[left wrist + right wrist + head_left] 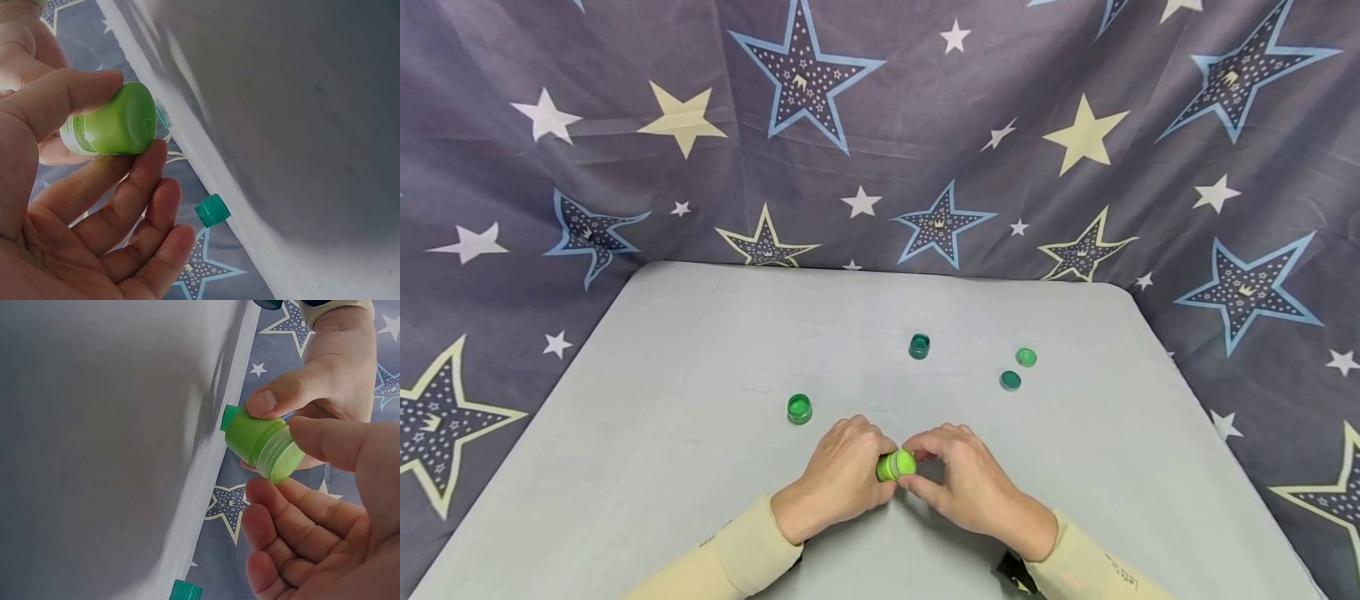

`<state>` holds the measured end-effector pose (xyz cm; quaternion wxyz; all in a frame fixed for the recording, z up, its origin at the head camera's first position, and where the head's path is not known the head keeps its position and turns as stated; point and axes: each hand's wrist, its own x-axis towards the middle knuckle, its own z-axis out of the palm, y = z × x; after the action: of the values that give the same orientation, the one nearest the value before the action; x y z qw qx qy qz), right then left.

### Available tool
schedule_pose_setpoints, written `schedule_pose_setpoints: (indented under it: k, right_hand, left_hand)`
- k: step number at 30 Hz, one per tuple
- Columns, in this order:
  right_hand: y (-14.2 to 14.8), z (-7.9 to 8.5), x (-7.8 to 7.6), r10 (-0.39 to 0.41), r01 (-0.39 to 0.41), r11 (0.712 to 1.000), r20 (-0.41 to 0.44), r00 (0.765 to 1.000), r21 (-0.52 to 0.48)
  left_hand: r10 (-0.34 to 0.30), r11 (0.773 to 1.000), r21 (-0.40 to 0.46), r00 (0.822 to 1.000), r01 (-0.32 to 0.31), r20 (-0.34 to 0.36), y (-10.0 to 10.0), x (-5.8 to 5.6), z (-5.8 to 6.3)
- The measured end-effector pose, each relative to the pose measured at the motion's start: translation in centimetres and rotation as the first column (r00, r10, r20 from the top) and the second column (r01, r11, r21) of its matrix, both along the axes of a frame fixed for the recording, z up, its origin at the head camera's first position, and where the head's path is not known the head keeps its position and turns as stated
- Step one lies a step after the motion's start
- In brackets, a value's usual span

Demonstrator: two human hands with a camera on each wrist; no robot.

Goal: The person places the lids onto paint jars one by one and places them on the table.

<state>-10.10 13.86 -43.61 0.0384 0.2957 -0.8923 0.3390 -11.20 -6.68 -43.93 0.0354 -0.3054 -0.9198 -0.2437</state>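
A small light-green paint jar is gripped by my left hand near the front of the table, tilted so its lid faces right. In the left wrist view the thumb lies over the jar's side and the fingers support it from below. My right hand pinches the lid's edge between thumb and fingertips. The right wrist view shows the lid on the jar, with a see-through rim.
An open green paint jar stands left of the hands. Farther back is an open dark-green jar. Two loose lids, one bright green and one dark green, lie at the right on the white table. Star-patterned cloth hangs behind.
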Motion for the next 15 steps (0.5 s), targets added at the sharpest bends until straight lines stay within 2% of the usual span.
schedule_pose_setpoints:
  k: [15]
  right_hand:
    - [0.06, -0.39, -0.11, -0.052, 0.056, 0.997, -0.086, 0.995, 0.044]
  left_hand:
    - [-0.004, 1.0, -0.001, 1.0, 0.004, 0.005, 0.2, 0.05, 0.23]
